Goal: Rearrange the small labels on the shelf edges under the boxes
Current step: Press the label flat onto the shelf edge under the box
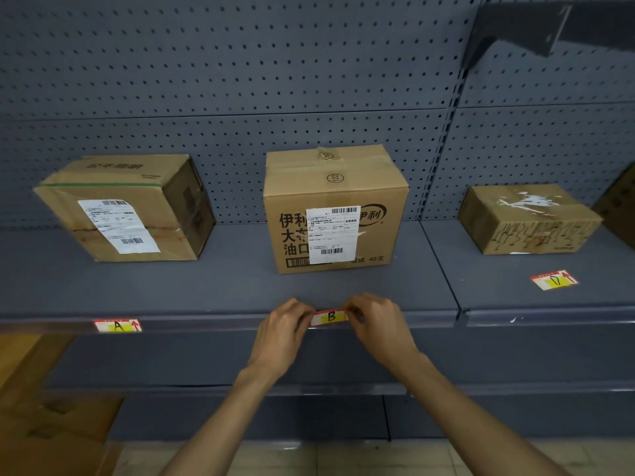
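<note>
A small red, white and yellow label marked B (330,317) sits against the shelf's front edge (220,325), below the middle cardboard box (335,207). My left hand (281,333) pinches its left end and my right hand (376,326) pinches its right end. A label marked A (118,326) is fixed on the edge below the left box (125,207). A label marked D (554,280) lies flat on top of the right shelf board, in front of the right box (529,219).
Grey pegboard (240,80) backs the shelves. A dark bracket (515,29) juts out at the top right. Another box edge (618,201) shows at the far right. Cardboard boxes (51,424) lie at the lower left on the floor.
</note>
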Tool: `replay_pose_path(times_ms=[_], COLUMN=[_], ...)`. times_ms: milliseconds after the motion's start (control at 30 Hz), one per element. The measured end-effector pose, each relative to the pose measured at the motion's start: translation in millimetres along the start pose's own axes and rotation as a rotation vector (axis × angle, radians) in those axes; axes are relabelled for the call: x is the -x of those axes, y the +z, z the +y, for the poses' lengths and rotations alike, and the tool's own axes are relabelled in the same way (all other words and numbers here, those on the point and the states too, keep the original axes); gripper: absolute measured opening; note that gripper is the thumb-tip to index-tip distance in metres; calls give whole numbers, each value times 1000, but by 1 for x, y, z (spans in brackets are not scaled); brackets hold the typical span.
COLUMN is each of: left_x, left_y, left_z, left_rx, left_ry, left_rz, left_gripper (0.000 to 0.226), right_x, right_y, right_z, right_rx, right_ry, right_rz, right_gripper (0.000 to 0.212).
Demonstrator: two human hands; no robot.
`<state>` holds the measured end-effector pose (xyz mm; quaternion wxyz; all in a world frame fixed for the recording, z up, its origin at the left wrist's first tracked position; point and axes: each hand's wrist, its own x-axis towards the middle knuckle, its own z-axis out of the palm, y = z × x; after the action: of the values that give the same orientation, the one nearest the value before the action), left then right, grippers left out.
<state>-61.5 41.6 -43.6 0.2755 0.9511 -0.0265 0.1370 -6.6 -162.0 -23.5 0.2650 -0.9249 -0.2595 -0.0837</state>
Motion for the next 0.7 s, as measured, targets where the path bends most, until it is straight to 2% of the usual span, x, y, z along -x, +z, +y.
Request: replay_pose_path(times_ms=[400,700], left_x=[5,7], left_y=[1,2], left_z=[3,5], left_rx=[-94,-143], left_ry=[87,112], left_rz=[31,29], left_gripper=[13,12], right_x=[9,12], right_y=[8,13], right_z=[4,0], right_rx=[1,50], right_ry=[-31,-46], right_rz=[53,77], right_gripper=[5,14])
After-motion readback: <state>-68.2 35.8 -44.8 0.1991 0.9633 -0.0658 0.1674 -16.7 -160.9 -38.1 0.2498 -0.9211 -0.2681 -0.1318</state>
